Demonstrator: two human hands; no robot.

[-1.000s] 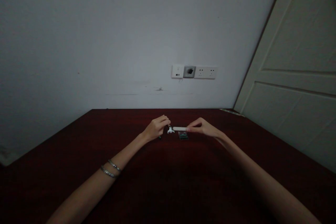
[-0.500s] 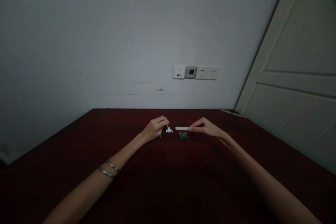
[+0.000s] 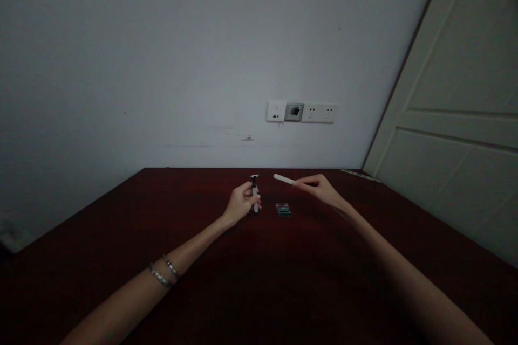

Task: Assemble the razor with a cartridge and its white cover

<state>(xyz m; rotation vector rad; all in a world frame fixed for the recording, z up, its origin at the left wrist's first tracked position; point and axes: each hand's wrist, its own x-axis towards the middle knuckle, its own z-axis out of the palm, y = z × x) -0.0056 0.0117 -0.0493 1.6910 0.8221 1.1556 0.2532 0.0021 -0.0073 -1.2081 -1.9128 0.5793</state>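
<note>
My left hand (image 3: 239, 203) is closed around a small razor-like tool (image 3: 254, 193) with a dark and white handle, held upright with its head on top. My right hand (image 3: 319, 187) pinches one end of a slim white strip (image 3: 284, 178), lifted above the dark red table (image 3: 259, 269) and pointing left. A small green packet (image 3: 283, 208) lies on the table between and just below both hands. Two thin bracelets circle my left wrist (image 3: 164, 272).
A white wall with a row of sockets (image 3: 301, 112) stands behind the table. A pale panelled door (image 3: 457, 113) fills the right side. A thin flat object (image 3: 356, 173) lies at the table's far right corner.
The white strip came apart from the tool. My right hand lifted the strip up and to the right. My left hand turned the tool upright.
</note>
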